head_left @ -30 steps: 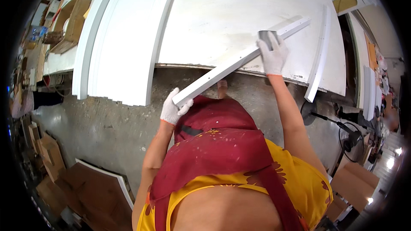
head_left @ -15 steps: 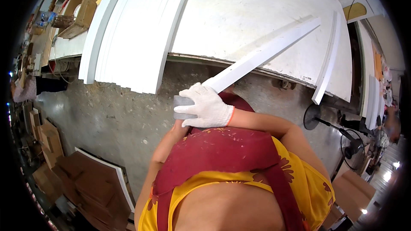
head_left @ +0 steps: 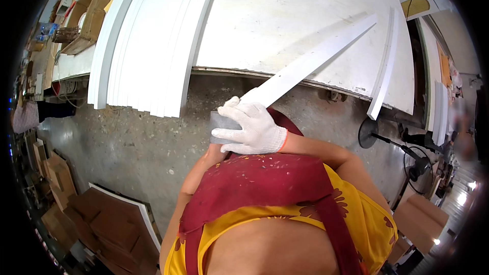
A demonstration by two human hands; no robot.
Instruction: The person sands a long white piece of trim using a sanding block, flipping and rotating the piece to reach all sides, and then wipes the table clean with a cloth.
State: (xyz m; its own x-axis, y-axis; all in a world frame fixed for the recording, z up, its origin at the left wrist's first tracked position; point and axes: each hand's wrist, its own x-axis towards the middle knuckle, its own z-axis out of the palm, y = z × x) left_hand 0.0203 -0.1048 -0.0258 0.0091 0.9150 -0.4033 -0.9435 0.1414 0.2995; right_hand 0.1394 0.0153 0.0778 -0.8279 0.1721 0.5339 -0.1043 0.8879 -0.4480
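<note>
Since the first frame, the right hand (head_left: 252, 127) has shifted from the far stretch of the white strip (head_left: 309, 63) to its near end. The strip's long axis runs from there away to the upper right, far part over the white tabletop (head_left: 254, 25), near end jutting past the table edge. The right fingers clasp a gray block (head_left: 220, 127); the left hand is hidden beneath, its grip impossible to tell. Tabletop extends both sides, toward the strip stack (head_left: 147, 46) leftward and a lone strip (head_left: 385, 71) rightward.
</note>
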